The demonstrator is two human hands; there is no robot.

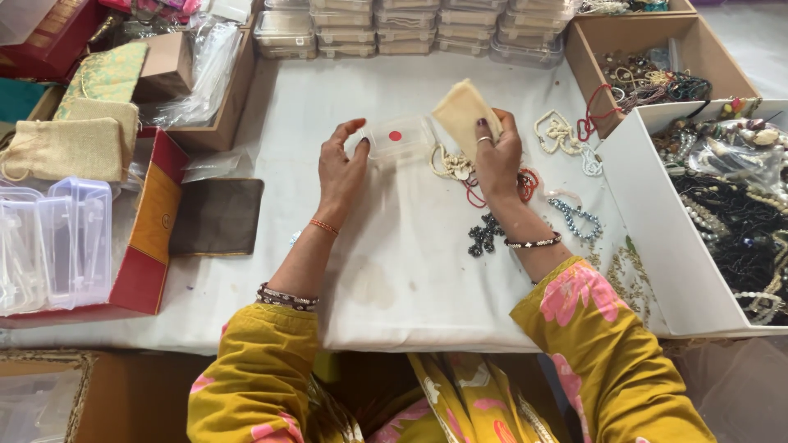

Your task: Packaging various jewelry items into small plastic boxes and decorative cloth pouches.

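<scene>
1. The left hand (343,168) grasps a small clear plastic box (400,137) with a red dot on its lid, thumb and fingers pinching its left end; the box hangs just above the white-covered worktop (394,271), near its far middle.
2. The right hand (497,156) is closed on a cream cloth pouch (462,111), gripping its lower edge so that the pouch stands up and tilts toward the far left, right beside the box.
3. A ring shows on one finger of the right hand, and bangles sit on both wrists.
4. Under and just beside the right hand lie loose necklaces: a cream beaded strand (450,164), a red cord (525,184), a dark beaded piece (484,235) and a grey pearl string (577,217).
5. To the right stands a white open box (648,221) heaped with mixed bead jewellery; behind it, a brown compartment tray (632,37) holds more.
6. Stacks of clear lidded containers (410,29) line the far edge.
7. To the left, a red cardboard box (152,230) holds clear plastic cases (53,242), jute pouches (70,148) lie above it, and a dark brown flat pouch (217,217) rests alongside.
</scene>
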